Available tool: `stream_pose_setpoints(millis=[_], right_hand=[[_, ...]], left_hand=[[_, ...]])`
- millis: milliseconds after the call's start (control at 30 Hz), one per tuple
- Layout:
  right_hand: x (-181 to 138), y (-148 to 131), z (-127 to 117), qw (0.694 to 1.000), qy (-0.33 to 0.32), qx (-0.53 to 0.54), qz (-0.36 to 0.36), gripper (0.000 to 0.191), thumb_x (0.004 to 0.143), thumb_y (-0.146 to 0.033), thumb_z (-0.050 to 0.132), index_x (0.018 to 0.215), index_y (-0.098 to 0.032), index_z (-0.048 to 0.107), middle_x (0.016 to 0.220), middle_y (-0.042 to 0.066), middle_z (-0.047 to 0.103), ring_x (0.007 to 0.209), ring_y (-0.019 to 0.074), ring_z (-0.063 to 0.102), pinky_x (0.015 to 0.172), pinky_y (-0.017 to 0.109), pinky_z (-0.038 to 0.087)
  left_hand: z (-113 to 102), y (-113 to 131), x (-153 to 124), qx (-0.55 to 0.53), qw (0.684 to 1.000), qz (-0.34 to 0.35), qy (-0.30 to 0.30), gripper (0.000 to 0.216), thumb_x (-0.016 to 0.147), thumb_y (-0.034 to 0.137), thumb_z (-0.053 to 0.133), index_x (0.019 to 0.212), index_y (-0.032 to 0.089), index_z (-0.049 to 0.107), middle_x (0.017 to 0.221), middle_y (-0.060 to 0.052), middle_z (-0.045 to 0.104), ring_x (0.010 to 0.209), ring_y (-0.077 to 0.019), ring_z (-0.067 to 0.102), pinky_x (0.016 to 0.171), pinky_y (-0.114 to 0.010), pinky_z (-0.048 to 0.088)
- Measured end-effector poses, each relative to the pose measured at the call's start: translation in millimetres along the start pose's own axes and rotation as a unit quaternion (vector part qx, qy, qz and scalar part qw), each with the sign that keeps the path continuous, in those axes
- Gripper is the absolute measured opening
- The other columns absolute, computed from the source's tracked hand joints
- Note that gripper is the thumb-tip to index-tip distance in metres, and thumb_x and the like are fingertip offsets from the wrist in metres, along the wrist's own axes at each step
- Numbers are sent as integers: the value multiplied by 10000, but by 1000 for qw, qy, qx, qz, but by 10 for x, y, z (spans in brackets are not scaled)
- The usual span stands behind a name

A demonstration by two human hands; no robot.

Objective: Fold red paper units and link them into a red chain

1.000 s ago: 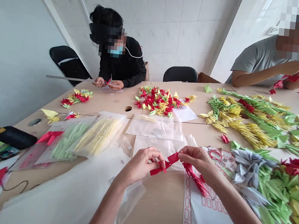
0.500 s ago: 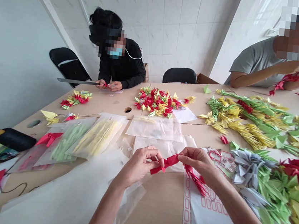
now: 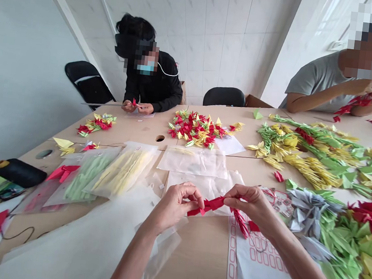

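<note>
A folded strip of red material [image 3: 214, 203] stretches between my two hands above the table. My left hand [image 3: 178, 203] pinches its left end between thumb and fingers. At the other end, my right hand [image 3: 247, 202] grips the strip, fingers closed round it. Below the right hand hangs a bunch of thin red folded pieces [image 3: 241, 224], partly covered by the hand. Under it lies a white plastic bag with red printing [image 3: 258, 273]. Close by on the right is a heap of green folded pieces [image 3: 342, 238] with grey ones [image 3: 308, 209].
Translucent bags of yellow strips [image 3: 120, 170] and green strips [image 3: 86, 175] lie to the left, near a black thread spool [image 3: 19, 172]. A pile of folded flowers [image 3: 197, 129] is mid-table. Two co-workers [image 3: 154, 82] sit across; yellow folded bunches [image 3: 313, 167] lie right.
My right hand has moved slightly right and the red strip looks more drawn out. My left hand keeps its pinch. The co-worker in black has lowered the long flat blade-like tool.
</note>
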State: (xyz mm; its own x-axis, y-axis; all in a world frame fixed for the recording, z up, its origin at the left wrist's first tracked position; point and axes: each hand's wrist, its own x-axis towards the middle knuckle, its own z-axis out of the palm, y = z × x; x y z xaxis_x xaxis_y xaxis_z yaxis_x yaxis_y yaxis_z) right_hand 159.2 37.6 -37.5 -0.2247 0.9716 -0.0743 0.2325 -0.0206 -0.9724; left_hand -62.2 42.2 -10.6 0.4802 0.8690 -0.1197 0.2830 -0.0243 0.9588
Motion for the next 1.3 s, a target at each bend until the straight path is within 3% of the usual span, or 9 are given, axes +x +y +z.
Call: stream_pose_setpoints(millis=[300,567,767,1033,1100,1200,1300], right_hand=[[7,10,10,999,9,5,-51,220,702,-411,703,677,-192,710,653,23,614,640,157,515,637,282,393],[-77,-134,68,999,49,-4,-15,232,722,-386,680,643,-168,677,597,16,571,590,140,447,575,278,334],[-73,-91,82,996,77,32,3,268,717,-397,673,599,-161,626,534,-6,495,539,121,388,546,278,291],[-82,-86,121,996,77,23,27,278,723,-397,654,606,-146,623,532,-23,458,533,102,354,533,262,258],[-78,-91,121,996,72,30,34,282,733,-395,640,611,-142,618,532,-24,458,529,97,348,532,261,253],[-61,-76,107,996,65,51,45,285,724,-398,647,615,-137,613,535,-15,487,531,98,364,534,262,253],[-47,-63,101,995,64,64,48,286,713,-401,659,620,-133,621,537,-7,505,536,101,384,537,263,255]], left_hand=[[-49,-24,1,-29,1000,-3,0,104,752,155,592,665,143,646,798,-27,531,707,-117,520,617,-212,398],[-29,31,-31,7,1000,21,7,162,785,125,547,670,155,657,829,-18,512,717,-108,515,625,-214,395],[30,37,-6,-5,998,54,24,157,801,140,554,674,151,646,831,-17,502,725,-110,511,637,-216,397],[83,23,30,-28,998,44,27,133,793,139,568,674,144,629,820,-16,513,740,-110,531,645,-207,409],[89,20,30,-42,998,30,29,46,786,157,586,770,161,630,873,-19,541,777,-120,558,676,-215,431],[88,3,23,-40,999,-4,32,333,714,168,678,1028,223,580,1047,-32,565,853,-150,603,741,-253,459],[87,-32,27,-27,999,-33,31,431,670,156,714,1068,228,566,1034,-34,600,856,-175,632,757,-277,467]])
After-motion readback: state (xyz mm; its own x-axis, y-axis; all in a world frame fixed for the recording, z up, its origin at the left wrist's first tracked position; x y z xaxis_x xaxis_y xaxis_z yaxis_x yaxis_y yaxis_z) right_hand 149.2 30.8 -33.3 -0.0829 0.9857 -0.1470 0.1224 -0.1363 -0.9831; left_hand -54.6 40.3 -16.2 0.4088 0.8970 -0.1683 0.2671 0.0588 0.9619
